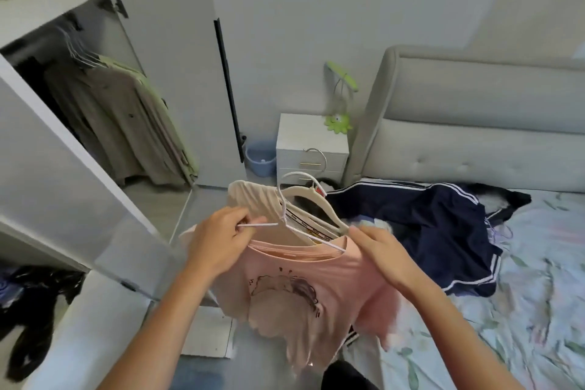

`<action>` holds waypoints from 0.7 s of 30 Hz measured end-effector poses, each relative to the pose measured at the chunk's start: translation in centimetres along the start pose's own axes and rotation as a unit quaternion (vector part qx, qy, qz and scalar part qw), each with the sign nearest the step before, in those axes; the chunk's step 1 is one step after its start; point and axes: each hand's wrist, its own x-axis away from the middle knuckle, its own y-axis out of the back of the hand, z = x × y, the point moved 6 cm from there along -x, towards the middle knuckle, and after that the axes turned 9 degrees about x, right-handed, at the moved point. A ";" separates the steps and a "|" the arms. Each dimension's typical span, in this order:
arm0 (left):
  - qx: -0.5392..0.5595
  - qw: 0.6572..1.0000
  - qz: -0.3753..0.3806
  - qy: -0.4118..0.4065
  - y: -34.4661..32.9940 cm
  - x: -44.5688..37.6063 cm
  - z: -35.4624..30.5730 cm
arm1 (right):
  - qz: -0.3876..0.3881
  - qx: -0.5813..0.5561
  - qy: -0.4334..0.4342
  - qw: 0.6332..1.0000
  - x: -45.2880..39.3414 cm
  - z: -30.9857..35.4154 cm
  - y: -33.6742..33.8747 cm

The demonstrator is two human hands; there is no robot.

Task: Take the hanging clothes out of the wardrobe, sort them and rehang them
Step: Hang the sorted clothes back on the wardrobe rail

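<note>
Left hand (218,242) pinching white hanger (296,225), right hand (383,251) gripping pink shirt (304,291)

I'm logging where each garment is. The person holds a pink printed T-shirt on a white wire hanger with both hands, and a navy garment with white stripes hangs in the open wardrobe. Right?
One detail is off. The head view shows the navy garment with white stripes lying on the bed, not hanging in the open wardrobe. The left hand and right hand do hold the pink printed T-shirt on its white wire hanger.
</note>
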 end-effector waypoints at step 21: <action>0.063 0.927 -0.200 0.311 4.2 -16.4 15.5 | 0.247 0.015 0.212 0.945 -46.0 16.6 -1.7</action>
